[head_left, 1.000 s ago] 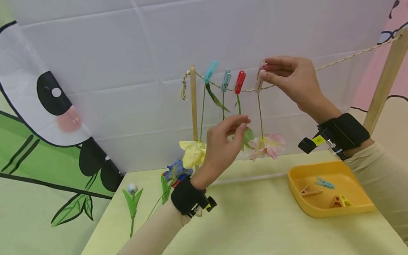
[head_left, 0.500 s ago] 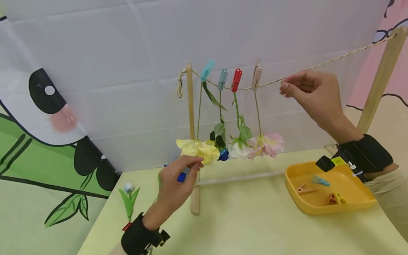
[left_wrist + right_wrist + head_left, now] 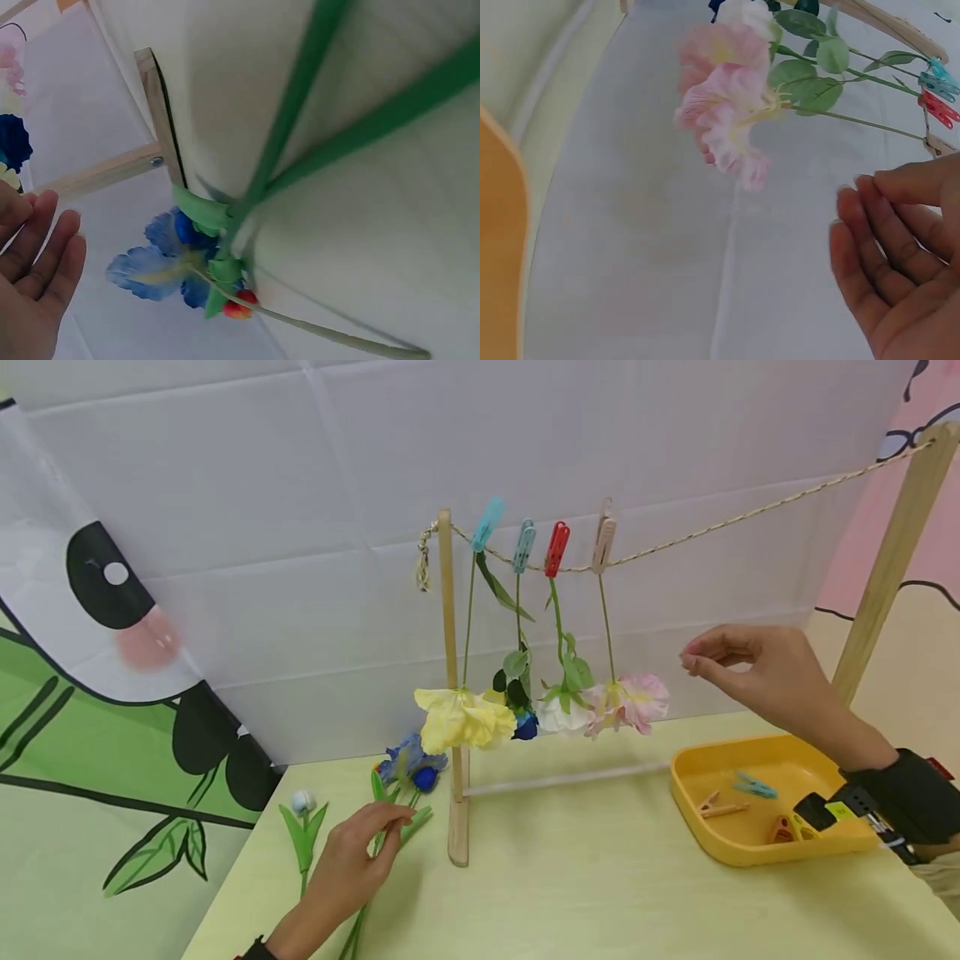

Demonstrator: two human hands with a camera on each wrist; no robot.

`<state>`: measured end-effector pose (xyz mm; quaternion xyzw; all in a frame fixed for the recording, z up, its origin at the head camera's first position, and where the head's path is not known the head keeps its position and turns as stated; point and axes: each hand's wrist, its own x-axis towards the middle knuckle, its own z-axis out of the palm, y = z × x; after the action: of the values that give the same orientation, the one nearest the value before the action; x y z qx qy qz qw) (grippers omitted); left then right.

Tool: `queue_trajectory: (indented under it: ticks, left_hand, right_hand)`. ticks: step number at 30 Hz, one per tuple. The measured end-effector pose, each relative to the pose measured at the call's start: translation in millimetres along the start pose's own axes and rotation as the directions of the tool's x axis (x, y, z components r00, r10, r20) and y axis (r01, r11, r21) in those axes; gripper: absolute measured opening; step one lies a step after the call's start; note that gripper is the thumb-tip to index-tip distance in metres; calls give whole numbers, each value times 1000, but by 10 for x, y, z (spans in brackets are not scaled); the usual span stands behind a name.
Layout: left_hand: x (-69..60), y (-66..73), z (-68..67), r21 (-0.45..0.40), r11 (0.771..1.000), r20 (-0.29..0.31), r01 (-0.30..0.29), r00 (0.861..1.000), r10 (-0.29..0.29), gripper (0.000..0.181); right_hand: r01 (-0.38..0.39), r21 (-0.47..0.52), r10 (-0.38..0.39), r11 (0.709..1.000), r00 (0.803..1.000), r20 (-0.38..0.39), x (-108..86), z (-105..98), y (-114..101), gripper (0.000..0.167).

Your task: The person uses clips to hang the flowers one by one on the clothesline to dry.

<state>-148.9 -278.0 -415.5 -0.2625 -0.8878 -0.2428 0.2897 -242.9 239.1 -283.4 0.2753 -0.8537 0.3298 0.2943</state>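
Note:
My left hand (image 3: 352, 860) hovers by the artificial flowers lying on the table, its fingers loosely bent around nothing. Beyond its fingertips are a blue iris (image 3: 408, 758) and a dark blue bloom (image 3: 425, 779); a small orange-red flower (image 3: 241, 304) shows in the left wrist view. My right hand (image 3: 772, 681) is in the air right of the rope, fingers relaxed and holding nothing. Upside down on the rope hang a yellow flower (image 3: 465, 720), a blue rose (image 3: 526, 725), a white flower (image 3: 561, 717) and a pink flower (image 3: 639, 702). The pink one's stem is held by a beige clothespin (image 3: 603, 543).
A rope (image 3: 750, 513) runs between a left wooden post (image 3: 448, 627) and a right wooden post (image 3: 892, 560). Under my right hand stands a yellow tray (image 3: 705, 839) with several clothespins. A pale tulip (image 3: 303, 802) lies at the table's left.
My right hand has let go of the beige clothespin, then moved right and down. My left hand has come down and left from the hanging flowers to those on the table.

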Motion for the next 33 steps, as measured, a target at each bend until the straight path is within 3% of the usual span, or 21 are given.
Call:
queue_trajectory:
  ticks: [5, 10, 14, 18, 22, 27, 33]
  left_hand:
    - [-161, -163, -19, 19, 989, 59, 143, 988, -144, 36]
    - [-209, -254, -46, 31, 984, 70, 175, 982, -177, 37]
    - [-228, -290, -79, 55, 978, 26, 203, 979, -204, 39]
    - [-252, -325, -100, 69, 960, 4, 273, 962, -274, 37]
    - [-267, -346, -110, 84, 938, 27, 335, 941, -339, 33]
    - [-292, -380, -145, 81, 914, 65, 398, 913, -404, 34]
    - [-330, -434, -168, 21, 885, 127, 466, 877, -464, 33]
  right_hand:
    - [14, -58, -6, 998, 992, 127, -206, 109, 166, 16]
    - [-2, -77, 16, 997, 984, 177, -383, 227, 293, 16]
    - [-32, -79, 48, 996, 975, 216, -489, 266, 381, 13]
    - [-60, -80, 79, 995, 960, 267, -589, 288, 506, 9]
    - [-85, -88, 109, 993, 941, 321, -695, 308, 646, 7]
    - [-154, -94, 179, 984, 894, 411, -825, 305, 768, 6]
    - [-225, -120, 253, 967, 792, 556, -954, 303, 837, 5]
